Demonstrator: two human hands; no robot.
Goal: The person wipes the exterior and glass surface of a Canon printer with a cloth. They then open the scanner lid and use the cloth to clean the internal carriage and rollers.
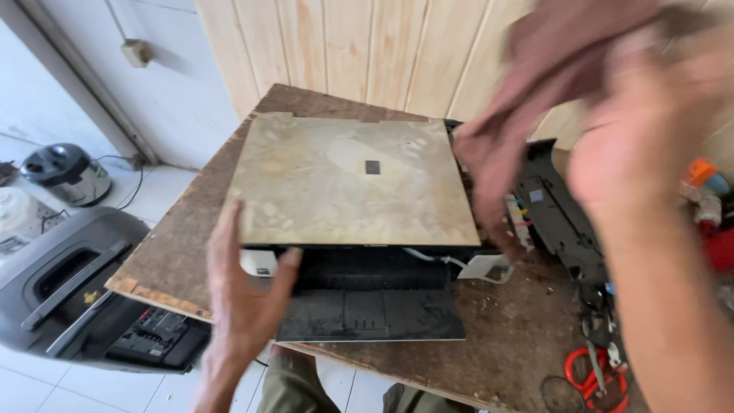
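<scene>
A: Head view. Left hand spread open at the front left corner of the flat black printer with the stained, yellowed lid, fingertips touching the lid's front edge, thumb toward the white corner panel below. Nothing clasped; grip wide, more bracing than pinching.

B: And the right hand?

A: Raised close to the camera, blurred, fingers loosely spread; grip open, holding nothing that can be made out. Another blurred hand beside it, reaching down at the printer's right edge; hard to tell whose, or whether gripping.

B: Where exactly, the printer?

A: Square in the middle of the worn brown wooden table, black front tray folded out toward the table's near edge.

B: How to handle?

A: Probably rigid and moderately heavy, bulky rather than fragile as a whole. Lid likely hinged and thin, so poor for lifting; better taken under both side edges of the body. Tray looks flimsy.

B: Around it?

A: Orange-handled pliers on the table at right; grey and black appliance on the tiled floor at left.
</scene>
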